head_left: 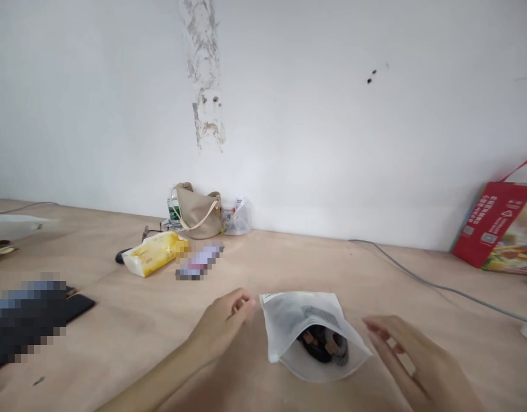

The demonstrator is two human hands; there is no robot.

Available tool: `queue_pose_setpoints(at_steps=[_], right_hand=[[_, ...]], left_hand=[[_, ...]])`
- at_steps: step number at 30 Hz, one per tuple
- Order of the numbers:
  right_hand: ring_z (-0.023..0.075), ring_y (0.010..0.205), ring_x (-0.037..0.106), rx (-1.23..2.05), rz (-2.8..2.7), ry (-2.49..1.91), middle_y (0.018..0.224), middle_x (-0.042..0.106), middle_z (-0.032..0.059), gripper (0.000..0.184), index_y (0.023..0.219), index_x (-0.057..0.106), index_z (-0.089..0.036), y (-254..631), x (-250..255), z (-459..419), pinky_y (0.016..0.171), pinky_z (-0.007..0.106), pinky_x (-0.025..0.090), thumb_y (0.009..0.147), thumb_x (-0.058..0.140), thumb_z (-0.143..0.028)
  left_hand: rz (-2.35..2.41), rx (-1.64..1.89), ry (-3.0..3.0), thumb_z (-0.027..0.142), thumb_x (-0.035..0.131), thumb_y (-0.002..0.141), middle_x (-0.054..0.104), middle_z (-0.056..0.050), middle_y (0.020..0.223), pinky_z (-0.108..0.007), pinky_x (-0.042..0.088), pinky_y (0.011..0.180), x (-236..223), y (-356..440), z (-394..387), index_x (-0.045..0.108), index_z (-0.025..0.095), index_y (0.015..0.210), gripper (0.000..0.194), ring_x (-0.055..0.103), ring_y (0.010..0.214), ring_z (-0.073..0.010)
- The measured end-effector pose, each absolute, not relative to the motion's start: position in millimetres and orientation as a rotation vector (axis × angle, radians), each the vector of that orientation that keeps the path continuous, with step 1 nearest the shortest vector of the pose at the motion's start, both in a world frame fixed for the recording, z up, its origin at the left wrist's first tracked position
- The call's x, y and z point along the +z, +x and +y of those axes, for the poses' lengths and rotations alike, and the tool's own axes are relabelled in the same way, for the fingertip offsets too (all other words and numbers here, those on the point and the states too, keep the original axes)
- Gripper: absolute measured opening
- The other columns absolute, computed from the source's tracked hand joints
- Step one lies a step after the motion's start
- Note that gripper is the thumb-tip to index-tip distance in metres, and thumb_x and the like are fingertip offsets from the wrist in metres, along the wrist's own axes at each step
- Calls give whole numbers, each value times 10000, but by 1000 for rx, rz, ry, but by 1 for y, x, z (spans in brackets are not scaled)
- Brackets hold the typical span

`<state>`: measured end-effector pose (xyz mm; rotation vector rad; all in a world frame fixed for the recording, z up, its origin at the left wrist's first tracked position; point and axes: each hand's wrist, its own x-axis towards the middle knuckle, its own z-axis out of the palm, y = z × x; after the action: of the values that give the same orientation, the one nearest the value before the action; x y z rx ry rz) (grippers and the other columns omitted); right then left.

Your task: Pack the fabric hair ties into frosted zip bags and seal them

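A translucent white pouch lies on the wooden tabletop in front of me, its mouth gaping toward me. Inside it sit a black coiled item and a grey one, with small brown tabs; their exact kind is not clear. My left hand is just beside the pouch's left edge, loosely curled, with a small gap between thumb and fingers and nothing in it. To the right of the pouch, my right hand is slightly blurred, its bent fingers apart and holding nothing visible.
A yellow-and-white tissue pack, a phone, a beige handbag and a plastic bag lie toward the wall. A grey cable runs along the right, near a red shopping bag. Dark, partly pixelated objects lie left.
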<state>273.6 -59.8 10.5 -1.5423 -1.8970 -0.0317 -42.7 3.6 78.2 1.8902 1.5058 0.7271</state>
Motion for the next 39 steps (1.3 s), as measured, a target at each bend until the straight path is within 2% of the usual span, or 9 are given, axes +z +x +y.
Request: queue_pose_setpoints(at_steps=[2, 6, 12, 19, 23, 27, 31, 34, 39], right_hand=[[202, 629, 677, 260, -1746, -1728, 724, 711, 14, 294, 926, 666, -262, 284, 12, -40, 533, 257, 516, 870, 451, -455], [187, 585, 594, 649, -1723, -1690, 571, 616, -6, 425, 559, 524, -221, 274, 5, -12, 536, 251, 419, 882, 398, -467], [144, 474, 500, 781, -1699, -1648, 480, 500, -39, 428, 536, 448, -209, 253, 3, -2, 453, 229, 326, 866, 410, -478], [171, 551, 557, 667, -1686, -1622, 558, 586, -16, 322, 577, 499, -213, 245, 5, 1, 511, 240, 390, 844, 423, -375], [193, 652, 593, 526, -1649, -1607, 666, 635, 8, 327, 699, 541, -233, 249, 13, -8, 600, 263, 451, 893, 360, -424], [204, 796, 646, 259, -1765, -1468, 851, 698, 50, 302, 888, 626, -238, 262, 7, -29, 695, 270, 502, 920, 391, -424], [243, 967, 658, 45, -1976, -1329, 1012, 710, 81, 271, 1000, 665, -243, 269, -10, -48, 790, 341, 540, 921, 428, -347], [265, 1051, 634, 21, -2042, -1353, 1112, 690, 82, 283, 1057, 670, -247, 267, -13, -52, 846, 384, 539, 916, 437, -324], [260, 1062, 627, 113, -2038, -1346, 1147, 674, 81, 285, 1104, 648, -251, 266, -6, -46, 871, 374, 528, 915, 453, -336]], left_hand=[[1478, 545, 1627, 474, 473, 797, 567, 36, 552, -205, 360, 435, 70, -45, 11, 516, 182, 697, 311, 506, 446, -119], [1341, 362, 1429, 587, 492, 755, 572, 17, 479, -198, 376, 342, 51, -29, 18, 495, 177, 728, 411, 520, 361, -133], [1328, 434, 1424, 510, 420, 843, 567, 23, 481, -196, 421, 359, 43, -10, 21, 525, 162, 814, 365, 569, 402, -143], [1328, 571, 1596, 425, 411, 846, 547, 23, 578, -219, 407, 384, 49, -2, 21, 528, 174, 736, 298, 547, 456, -152], [1311, 776, 1766, 364, 414, 866, 500, 24, 636, -234, 430, 560, 56, 2, 19, 470, 190, 661, 274, 527, 623, -154], [1100, 952, 2005, 325, 361, 911, 590, -3, 703, -252, 425, 636, 56, -5, 10, 538, 184, 789, 258, 544, 662, -167], [955, 897, 2010, 312, 397, 917, 672, -46, 843, -270, 467, 742, 47, -17, 2, 603, 176, 888, 248, 609, 792, -204], [985, 857, 1961, 346, 445, 903, 678, -59, 833, -294, 477, 790, 42, -24, 1, 622, 170, 859, 254, 612, 806, -223], [962, 913, 1816, 351, 489, 877, 693, -68, 920, -316, 469, 830, 45, -24, 3, 641, 177, 908, 233, 608, 895, -249]])
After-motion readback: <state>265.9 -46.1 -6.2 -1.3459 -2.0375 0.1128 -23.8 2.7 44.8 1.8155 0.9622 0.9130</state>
